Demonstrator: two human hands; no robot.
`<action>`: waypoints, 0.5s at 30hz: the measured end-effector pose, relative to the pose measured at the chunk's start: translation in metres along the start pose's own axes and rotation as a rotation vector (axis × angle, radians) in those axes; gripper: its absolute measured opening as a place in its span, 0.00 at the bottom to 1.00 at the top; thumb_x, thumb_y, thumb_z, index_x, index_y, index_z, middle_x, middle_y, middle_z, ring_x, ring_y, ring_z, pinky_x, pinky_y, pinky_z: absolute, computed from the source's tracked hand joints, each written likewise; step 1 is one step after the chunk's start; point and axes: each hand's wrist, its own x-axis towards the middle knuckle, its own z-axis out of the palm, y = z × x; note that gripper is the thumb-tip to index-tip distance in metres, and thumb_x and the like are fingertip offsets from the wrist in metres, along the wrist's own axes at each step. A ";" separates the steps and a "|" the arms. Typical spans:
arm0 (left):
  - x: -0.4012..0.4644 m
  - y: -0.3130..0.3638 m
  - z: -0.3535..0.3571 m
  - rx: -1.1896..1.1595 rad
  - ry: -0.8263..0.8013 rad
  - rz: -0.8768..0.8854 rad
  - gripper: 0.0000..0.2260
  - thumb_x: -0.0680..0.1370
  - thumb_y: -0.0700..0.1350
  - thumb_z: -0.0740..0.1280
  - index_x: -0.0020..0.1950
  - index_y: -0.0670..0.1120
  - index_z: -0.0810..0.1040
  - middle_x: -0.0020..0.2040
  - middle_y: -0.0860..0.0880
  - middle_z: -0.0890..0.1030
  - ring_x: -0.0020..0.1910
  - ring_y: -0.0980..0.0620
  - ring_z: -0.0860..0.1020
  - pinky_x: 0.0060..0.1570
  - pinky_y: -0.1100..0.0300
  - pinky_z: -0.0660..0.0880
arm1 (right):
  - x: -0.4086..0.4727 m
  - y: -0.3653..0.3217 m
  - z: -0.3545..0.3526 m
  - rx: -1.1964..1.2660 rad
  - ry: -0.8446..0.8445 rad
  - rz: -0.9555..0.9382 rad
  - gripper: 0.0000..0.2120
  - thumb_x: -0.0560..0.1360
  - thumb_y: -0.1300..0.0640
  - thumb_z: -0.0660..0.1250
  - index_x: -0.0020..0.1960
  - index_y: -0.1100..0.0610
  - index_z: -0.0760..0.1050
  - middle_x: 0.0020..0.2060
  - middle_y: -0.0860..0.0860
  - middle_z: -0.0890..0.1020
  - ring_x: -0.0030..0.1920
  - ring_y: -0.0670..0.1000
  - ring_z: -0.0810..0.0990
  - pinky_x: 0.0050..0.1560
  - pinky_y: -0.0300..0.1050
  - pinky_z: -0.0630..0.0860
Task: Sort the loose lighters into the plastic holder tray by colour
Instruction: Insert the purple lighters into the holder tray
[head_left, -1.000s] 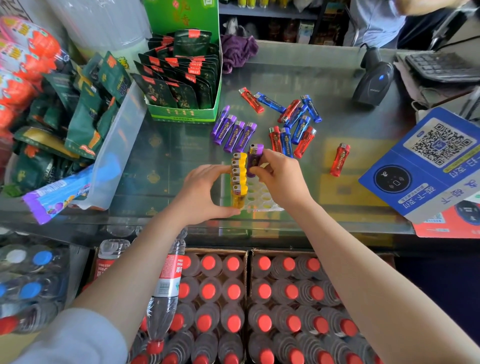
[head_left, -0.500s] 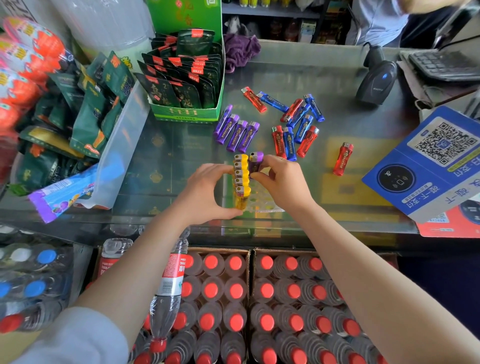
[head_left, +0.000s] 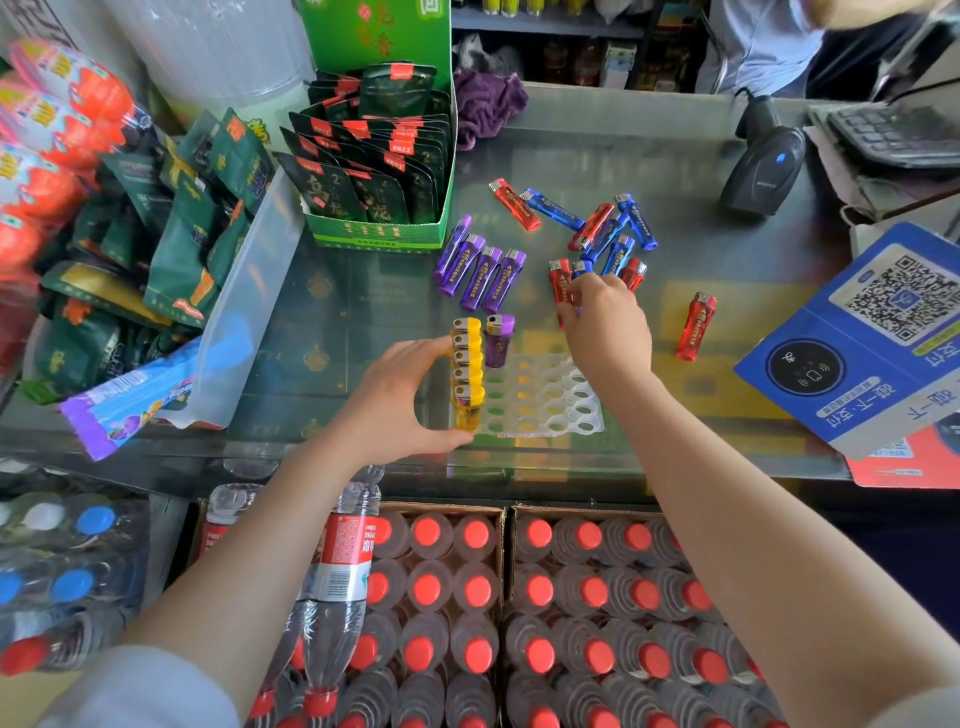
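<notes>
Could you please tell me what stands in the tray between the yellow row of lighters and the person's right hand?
In the head view, one purple lighter stands upright in the holder tray, right of the yellow row. Beyond it, toward the right hand, only empty slots.

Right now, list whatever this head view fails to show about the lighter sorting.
- Right hand: its back covers the fingertips, so whether it grips a red or blue lighter is hidden.
- Clear plastic holder tray: its left edge sits behind the yellow lighters and left hand.
- Loose purple lighters: label print too small to read.
- Person behind the glass counter: cut off by the top edge.
</notes>
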 end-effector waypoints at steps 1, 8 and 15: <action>0.000 0.000 0.000 0.012 0.001 -0.001 0.39 0.60 0.61 0.71 0.67 0.51 0.64 0.66 0.53 0.68 0.65 0.54 0.63 0.65 0.48 0.63 | 0.002 -0.003 0.000 -0.024 -0.008 0.015 0.11 0.76 0.57 0.61 0.56 0.62 0.72 0.54 0.60 0.76 0.49 0.63 0.76 0.40 0.51 0.72; 0.001 -0.001 -0.001 0.003 0.006 0.007 0.40 0.58 0.65 0.68 0.67 0.51 0.65 0.66 0.53 0.69 0.65 0.55 0.63 0.65 0.49 0.63 | 0.009 -0.014 0.004 0.023 -0.095 0.085 0.07 0.74 0.63 0.62 0.48 0.65 0.75 0.42 0.62 0.79 0.36 0.59 0.72 0.36 0.46 0.67; 0.000 0.004 0.000 0.008 0.003 0.013 0.38 0.62 0.56 0.75 0.68 0.48 0.65 0.66 0.51 0.69 0.66 0.53 0.62 0.66 0.51 0.61 | -0.036 -0.010 -0.019 0.552 -0.130 -0.059 0.04 0.73 0.60 0.66 0.48 0.56 0.74 0.39 0.50 0.80 0.32 0.44 0.77 0.31 0.31 0.73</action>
